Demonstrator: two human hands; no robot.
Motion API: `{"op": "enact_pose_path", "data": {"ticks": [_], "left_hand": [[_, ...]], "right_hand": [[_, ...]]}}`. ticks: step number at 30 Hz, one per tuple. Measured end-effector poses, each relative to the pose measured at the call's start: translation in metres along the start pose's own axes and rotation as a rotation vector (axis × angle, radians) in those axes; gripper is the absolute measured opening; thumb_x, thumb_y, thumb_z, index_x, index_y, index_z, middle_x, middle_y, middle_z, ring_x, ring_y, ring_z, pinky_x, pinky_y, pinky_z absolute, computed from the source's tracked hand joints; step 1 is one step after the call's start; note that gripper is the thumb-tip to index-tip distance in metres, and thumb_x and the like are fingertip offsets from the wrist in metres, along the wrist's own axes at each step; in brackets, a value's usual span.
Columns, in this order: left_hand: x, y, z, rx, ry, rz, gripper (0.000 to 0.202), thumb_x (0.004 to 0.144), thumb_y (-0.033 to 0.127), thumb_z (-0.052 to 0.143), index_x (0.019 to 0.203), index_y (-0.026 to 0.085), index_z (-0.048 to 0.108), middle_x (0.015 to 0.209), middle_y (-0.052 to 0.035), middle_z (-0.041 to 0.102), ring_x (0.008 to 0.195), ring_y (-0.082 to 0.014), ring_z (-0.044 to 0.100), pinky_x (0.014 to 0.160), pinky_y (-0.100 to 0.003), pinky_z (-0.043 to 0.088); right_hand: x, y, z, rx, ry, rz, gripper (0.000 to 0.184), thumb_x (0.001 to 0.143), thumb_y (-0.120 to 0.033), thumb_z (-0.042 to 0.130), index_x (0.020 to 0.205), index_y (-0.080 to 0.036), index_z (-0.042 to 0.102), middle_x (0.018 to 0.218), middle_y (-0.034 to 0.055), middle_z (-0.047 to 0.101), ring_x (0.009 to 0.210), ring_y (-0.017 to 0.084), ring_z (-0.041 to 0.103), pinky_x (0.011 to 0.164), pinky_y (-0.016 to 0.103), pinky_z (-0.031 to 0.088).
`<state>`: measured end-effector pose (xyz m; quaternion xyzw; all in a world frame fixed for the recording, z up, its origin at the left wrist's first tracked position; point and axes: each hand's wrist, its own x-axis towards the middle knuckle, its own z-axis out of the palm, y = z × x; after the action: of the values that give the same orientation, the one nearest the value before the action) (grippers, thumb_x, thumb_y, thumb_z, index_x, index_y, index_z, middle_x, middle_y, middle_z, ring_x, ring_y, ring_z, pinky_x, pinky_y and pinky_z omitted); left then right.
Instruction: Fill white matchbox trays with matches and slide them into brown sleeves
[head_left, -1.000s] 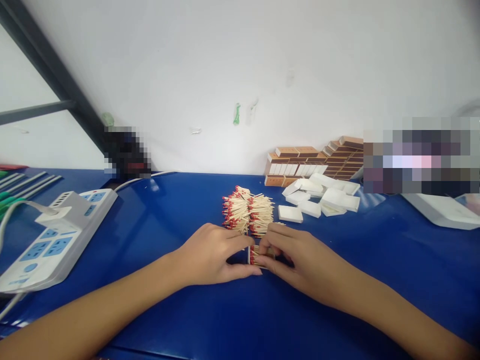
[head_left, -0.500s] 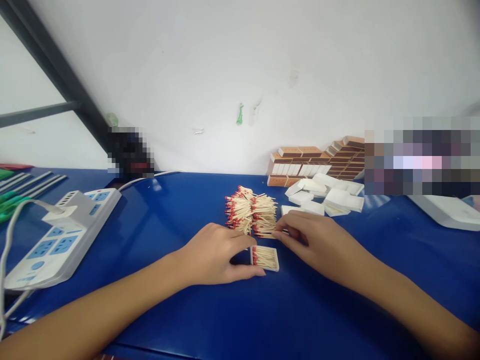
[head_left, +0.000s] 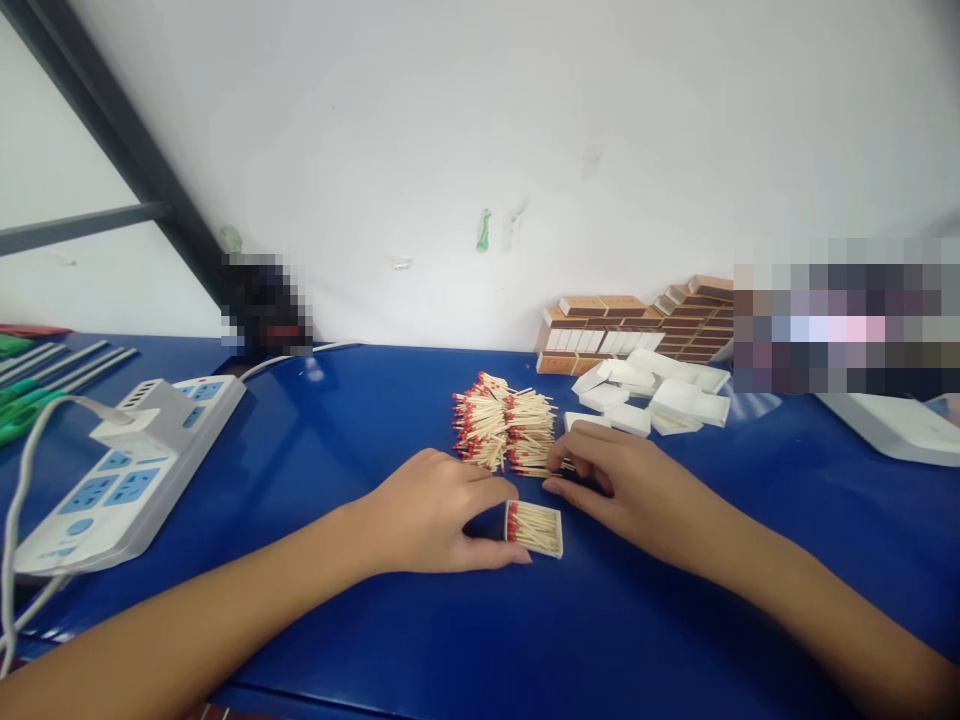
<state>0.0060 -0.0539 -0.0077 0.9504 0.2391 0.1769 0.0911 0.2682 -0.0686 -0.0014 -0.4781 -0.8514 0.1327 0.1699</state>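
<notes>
My left hand [head_left: 431,512] rests on the blue table, its thumb and forefinger closed on the left end of a small white matchbox tray [head_left: 559,540]. Inside the tray lie red-tipped matches [head_left: 534,524], heads toward my left hand. Just behind it is a large heap of loose matches [head_left: 484,425] in two side-by-side bunches. My right hand [head_left: 619,468] is at the right edge of this heap, its fingertips by the stick ends and thumb and forefinger a little apart. I see nothing held between them.
White empty trays [head_left: 675,395] lie jumbled behind my right hand. Brown matchboxes [head_left: 600,310] are stacked against the wall. At left are a white power strip [head_left: 142,480] with a plugged-in cable and some green-handled rods [head_left: 75,365]. A white object [head_left: 892,425] sits at far right.
The matchbox tray has shifted slightly toward me and turned a little at my left hand. My right thumb and forefinger have parted slightly beside the match heap.
</notes>
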Motion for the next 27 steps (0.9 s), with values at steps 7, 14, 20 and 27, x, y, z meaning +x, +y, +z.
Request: {"op": "enact_pose_path", "data": {"ticks": [7, 14, 20, 27], "left_hand": [[0.0017, 0.0069, -0.0041, -0.064, -0.025, -0.016, 0.036, 0.083, 0.048, 0.074, 0.106, 0.02, 0.073, 0.071, 0.0024, 0.07, 0.06, -0.0144, 0.064, 0.057, -0.027, 0.042], [0.0013, 0.0072, -0.0043, -0.058, -0.036, -0.018, 0.029, 0.084, 0.043, 0.073, 0.102, 0.02, 0.073, 0.071, 0.003, 0.07, 0.059, -0.0145, 0.064, 0.056, -0.027, 0.04], [0.0002, 0.0031, -0.0002, 0.021, 0.013, 0.018, 0.036, 0.092, 0.051, 0.067, 0.108, 0.019, 0.071, 0.074, 0.0019, 0.072, 0.063, -0.0161, 0.067, 0.056, -0.028, 0.039], [-0.001, 0.0007, 0.0001, 0.027, 0.015, 0.001, 0.038, 0.095, 0.053, 0.065, 0.108, 0.019, 0.071, 0.077, 0.0016, 0.072, 0.067, -0.0162, 0.069, 0.058, -0.028, 0.042]], "right_hand": [[0.0016, -0.0029, 0.0069, 0.019, -0.013, 0.003, 0.012, 0.099, -0.022, 0.059, 0.087, -0.021, 0.058, 0.082, 0.0005, 0.059, 0.069, 0.014, 0.055, 0.062, 0.027, 0.04], [0.001, 0.0006, 0.0082, 0.021, -0.01, 0.006, 0.007, 0.1, -0.027, 0.059, 0.096, -0.022, 0.057, 0.087, 0.001, 0.06, 0.072, 0.015, 0.057, 0.063, 0.028, 0.041], [0.0009, 0.0002, 0.0094, 0.04, -0.019, -0.02, 0.011, 0.104, -0.03, 0.054, 0.097, -0.022, 0.06, 0.089, 0.0018, 0.061, 0.076, 0.016, 0.058, 0.067, 0.028, 0.043], [0.0002, 0.0011, 0.0092, 0.024, -0.046, 0.032, 0.016, 0.103, -0.033, 0.056, 0.092, -0.021, 0.058, 0.087, 0.0019, 0.06, 0.074, 0.017, 0.058, 0.064, 0.029, 0.042]]}}
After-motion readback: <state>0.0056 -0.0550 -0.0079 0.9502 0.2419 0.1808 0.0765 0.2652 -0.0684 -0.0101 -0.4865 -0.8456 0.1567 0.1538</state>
